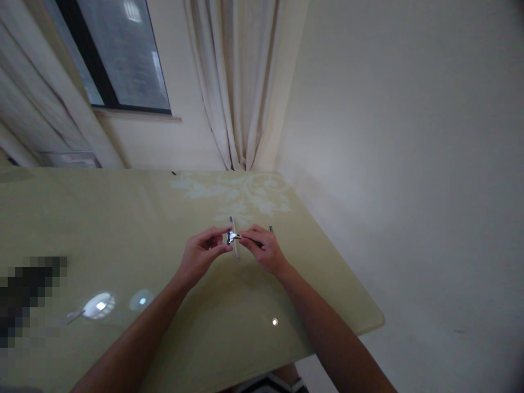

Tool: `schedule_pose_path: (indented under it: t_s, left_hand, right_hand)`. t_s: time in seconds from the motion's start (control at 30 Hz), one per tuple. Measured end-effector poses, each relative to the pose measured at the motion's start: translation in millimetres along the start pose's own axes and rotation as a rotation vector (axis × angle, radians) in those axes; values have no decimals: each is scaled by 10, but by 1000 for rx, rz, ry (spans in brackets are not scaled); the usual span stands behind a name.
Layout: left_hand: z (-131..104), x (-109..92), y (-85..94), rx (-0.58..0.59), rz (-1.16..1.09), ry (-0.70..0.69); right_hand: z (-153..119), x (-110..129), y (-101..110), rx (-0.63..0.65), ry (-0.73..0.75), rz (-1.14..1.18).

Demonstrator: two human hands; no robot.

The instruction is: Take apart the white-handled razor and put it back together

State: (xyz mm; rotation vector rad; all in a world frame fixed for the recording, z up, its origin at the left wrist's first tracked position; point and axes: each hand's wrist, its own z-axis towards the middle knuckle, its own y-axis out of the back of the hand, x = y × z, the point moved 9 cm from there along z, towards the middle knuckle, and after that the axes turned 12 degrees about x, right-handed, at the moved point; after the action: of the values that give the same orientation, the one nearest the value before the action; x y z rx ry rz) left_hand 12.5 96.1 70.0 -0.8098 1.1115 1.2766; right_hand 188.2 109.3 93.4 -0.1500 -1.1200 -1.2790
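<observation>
Both hands meet over the table around a small T-shaped razor with a shiny silver neck and a dark-edged head. My left hand is closed in a pinch, thumb and fingers at the two ends of the head. With its fingers closed, my right hand grips the dark handle, most of which is hidden in the hand. A thin whitish stick with a dark end lies on the table just behind the razor. Beyond the right knuckles shows a short dark tip; what it belongs to is hidden.
The glossy pale yellow-green table has a white floral pattern and light reflections. A small dark piece lies at its far edge. A pixelated dark shape is at left. Curtains, a window and a wall stand beyond.
</observation>
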Motion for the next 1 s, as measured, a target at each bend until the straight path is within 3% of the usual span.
schedule_pose_path:
  t_s: [0.5,0.77,1.0]
  left_hand:
    - [-10,-55,-8,-5,89,-35]
    - [-12,45,-17,5,109,2]
    - [-23,94,-63,-18,-66,45]
  right_hand:
    - [25,-59,-40,108,-38,56]
    - [38,-30,-52,162,-14,10]
    - [46,-84,-60,112,-87,105]
